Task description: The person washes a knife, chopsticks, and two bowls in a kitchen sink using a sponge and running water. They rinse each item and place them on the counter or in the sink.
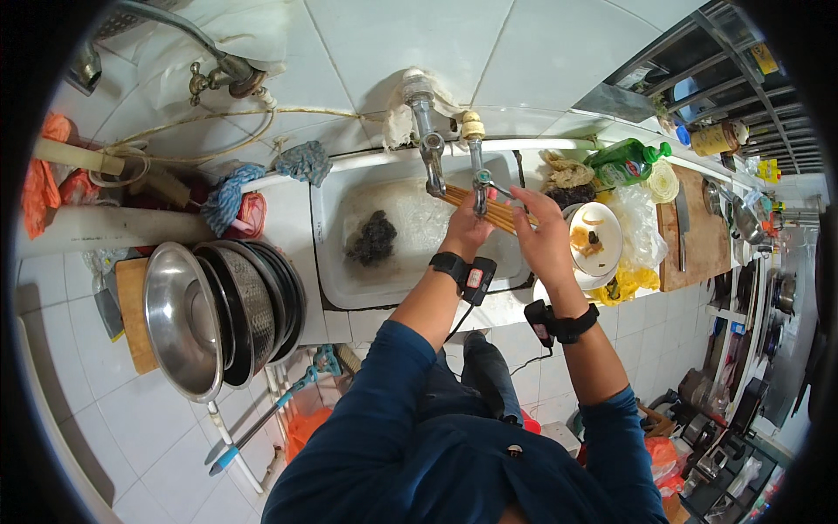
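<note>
A bundle of wooden chopsticks lies in my left hand, over the right part of the white sink. My right hand is at the right end of the bundle, its fingers spread beside the lever of the right faucet; whether it also grips the chopsticks is hard to tell. The spout of the left faucet points down at the bundle's left end. A dark scouring pad rests on the sink's bottom, at the left.
Stacked metal basins and colanders stand left of the sink. At the right are bowls with food scraps, a green detergent bottle, plastic bags and a knife on a wooden cutting board.
</note>
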`<state>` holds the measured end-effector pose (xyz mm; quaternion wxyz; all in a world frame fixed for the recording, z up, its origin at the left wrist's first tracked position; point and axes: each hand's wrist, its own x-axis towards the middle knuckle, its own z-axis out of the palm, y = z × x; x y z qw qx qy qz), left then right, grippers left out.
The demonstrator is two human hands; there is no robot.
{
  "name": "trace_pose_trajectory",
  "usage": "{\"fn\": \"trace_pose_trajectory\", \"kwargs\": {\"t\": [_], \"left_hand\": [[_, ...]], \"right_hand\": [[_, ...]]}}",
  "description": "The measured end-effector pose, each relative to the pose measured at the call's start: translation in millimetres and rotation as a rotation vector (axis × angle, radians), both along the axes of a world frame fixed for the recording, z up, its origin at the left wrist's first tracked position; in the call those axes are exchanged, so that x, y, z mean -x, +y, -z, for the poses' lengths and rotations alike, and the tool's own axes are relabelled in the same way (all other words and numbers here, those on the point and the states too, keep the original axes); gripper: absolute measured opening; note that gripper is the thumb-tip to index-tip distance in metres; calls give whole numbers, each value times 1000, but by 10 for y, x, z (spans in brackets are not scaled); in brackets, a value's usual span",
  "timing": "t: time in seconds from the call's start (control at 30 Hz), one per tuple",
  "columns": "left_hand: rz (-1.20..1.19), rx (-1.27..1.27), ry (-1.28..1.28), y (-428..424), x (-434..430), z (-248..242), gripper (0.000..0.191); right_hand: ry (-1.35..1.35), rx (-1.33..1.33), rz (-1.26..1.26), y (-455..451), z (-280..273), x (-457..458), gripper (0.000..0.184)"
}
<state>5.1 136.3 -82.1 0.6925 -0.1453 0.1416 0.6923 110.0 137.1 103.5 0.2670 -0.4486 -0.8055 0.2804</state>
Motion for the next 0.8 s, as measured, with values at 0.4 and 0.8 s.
{"fn": "trace_pose_trajectory", "kwargs": {"t": [0.4, 0.8], "left_hand": [[130, 42, 259, -111, 33, 1, 26], [79, 379, -34, -642, -132, -91, 15]], "right_hand": [[70, 78, -26, -288, -37, 195, 37], [-805, 205, -145, -478, 617, -327, 13]]}}
